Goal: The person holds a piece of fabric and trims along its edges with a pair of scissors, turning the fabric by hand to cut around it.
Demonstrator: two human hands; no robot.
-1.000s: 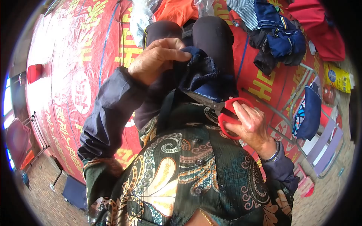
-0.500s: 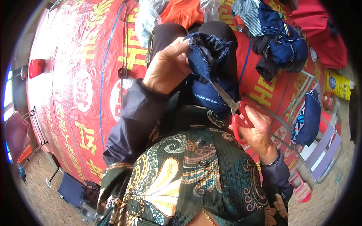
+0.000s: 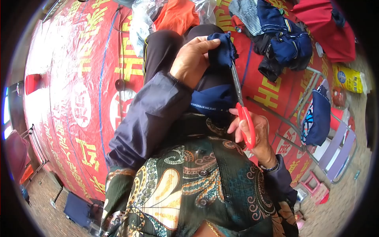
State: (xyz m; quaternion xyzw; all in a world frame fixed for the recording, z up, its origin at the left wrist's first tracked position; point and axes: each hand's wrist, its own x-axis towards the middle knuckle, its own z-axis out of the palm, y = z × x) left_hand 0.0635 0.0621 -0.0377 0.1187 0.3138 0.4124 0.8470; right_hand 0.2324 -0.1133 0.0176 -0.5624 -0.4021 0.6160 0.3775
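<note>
Navy cloth (image 3: 219, 53) is pinched by the outstretched left hand (image 3: 193, 61) — right hand (image 3: 259, 133), lower, grasps red-handled scissors (image 3: 241, 111) pointing forward

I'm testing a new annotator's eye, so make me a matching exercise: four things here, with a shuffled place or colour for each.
Things:
1. Scissors
2. Raised navy cloth
3. Orange cloth
4. Printed bag

Places or colours:
A. Beside clear plastic
B. Mostly yellow
C. In the right hand
D. Pinched by the left hand

Pairs: 1-C, 2-D, 3-A, 4-B
</note>
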